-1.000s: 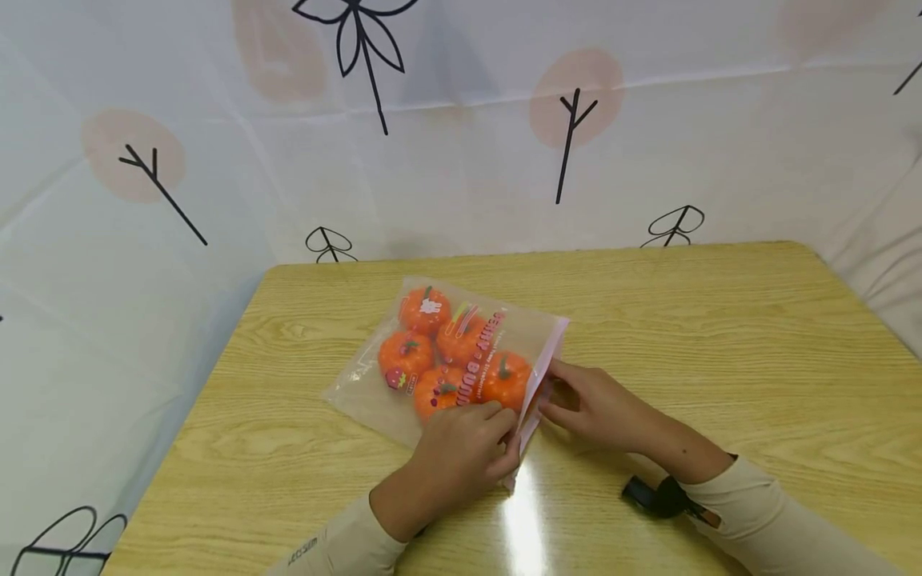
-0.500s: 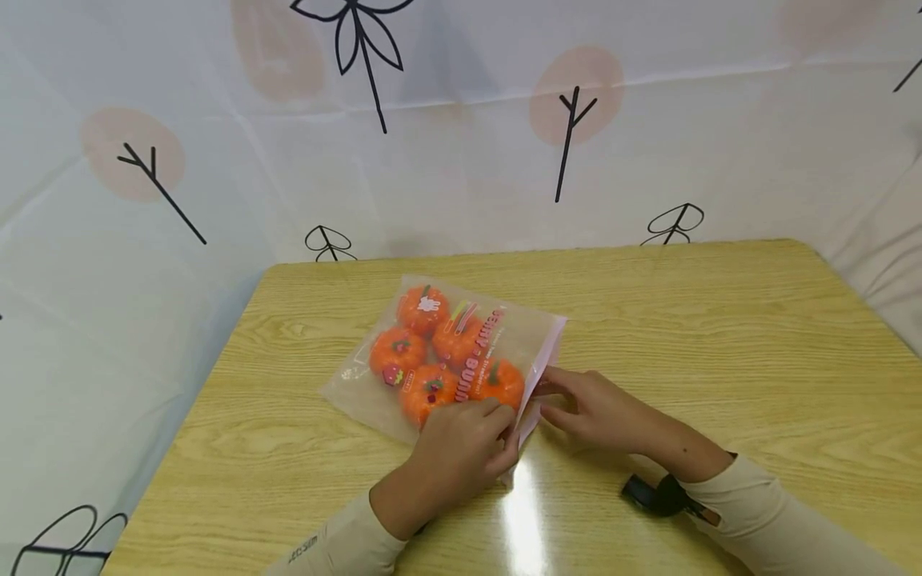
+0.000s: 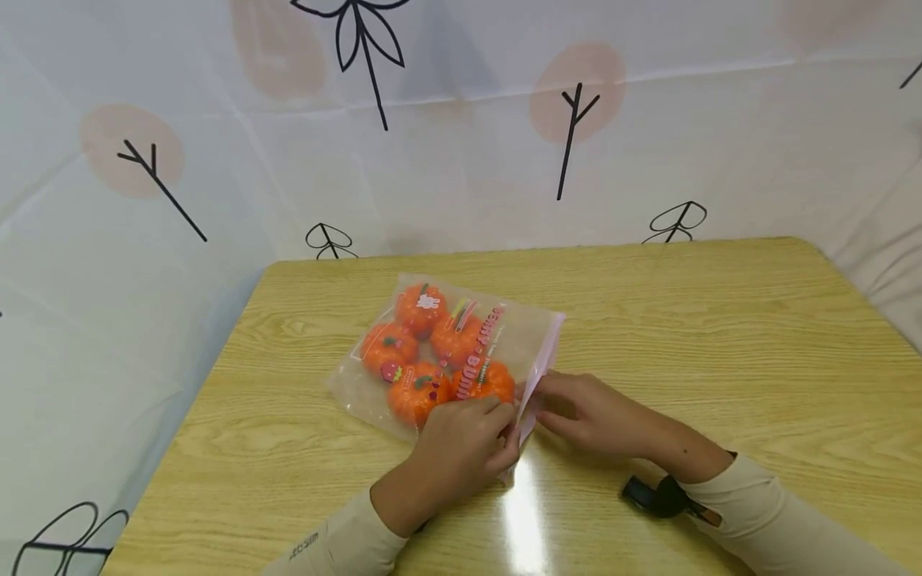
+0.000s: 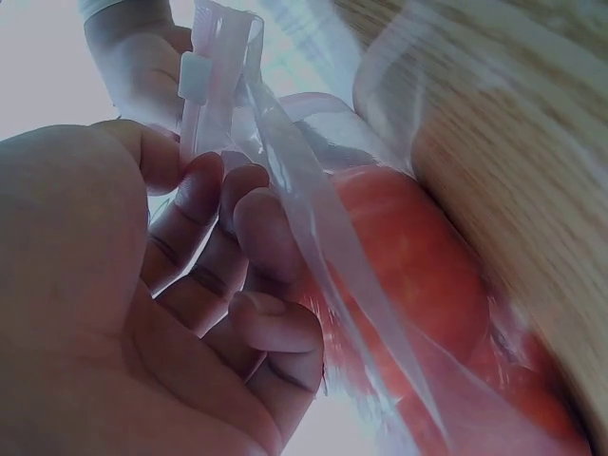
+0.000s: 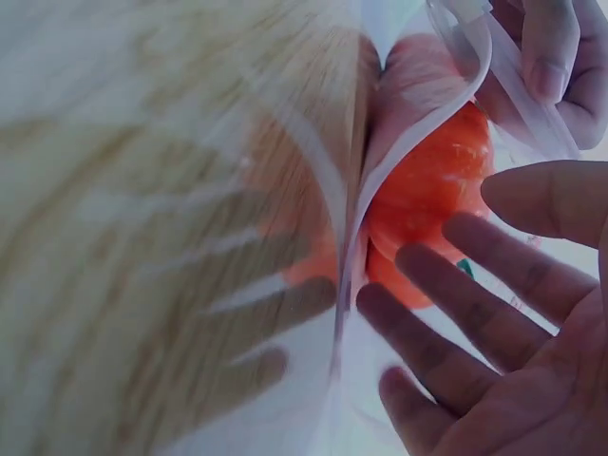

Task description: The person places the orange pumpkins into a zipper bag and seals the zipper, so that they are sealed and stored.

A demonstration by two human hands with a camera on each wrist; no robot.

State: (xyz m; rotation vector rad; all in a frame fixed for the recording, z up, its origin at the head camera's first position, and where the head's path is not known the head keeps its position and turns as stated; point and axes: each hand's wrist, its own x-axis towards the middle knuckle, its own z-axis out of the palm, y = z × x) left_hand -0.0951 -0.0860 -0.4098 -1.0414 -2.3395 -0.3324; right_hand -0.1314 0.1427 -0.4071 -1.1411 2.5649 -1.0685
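Note:
A clear zip bag [image 3: 529,332] with pink print and a pink edge lies on the table. Inside it are several small orange pumpkins [image 3: 421,392] with green stems. My left hand [image 3: 461,448] pinches the near corner of the bag's mouth; in the left wrist view, a white slider [image 4: 195,76] sits on the zip strip just beyond the thumb. At the mouth is my right hand [image 3: 594,416], its fingers extended toward the nearest pumpkin [image 5: 432,180] in the right wrist view. The head view hides those fingertips behind the bag's edge.
The wood-grain table [image 3: 720,336] extends on both sides of the bag. Behind it hangs a white cloth [image 3: 461,176] with plant drawings. A black strap piece [image 3: 659,496] sits at the right sleeve's cuff.
The pumpkins nearest the mouth have shifted left, deeper into the bag. My right hand has edged slightly left at the opening. The left hand keeps its hold on the corner.

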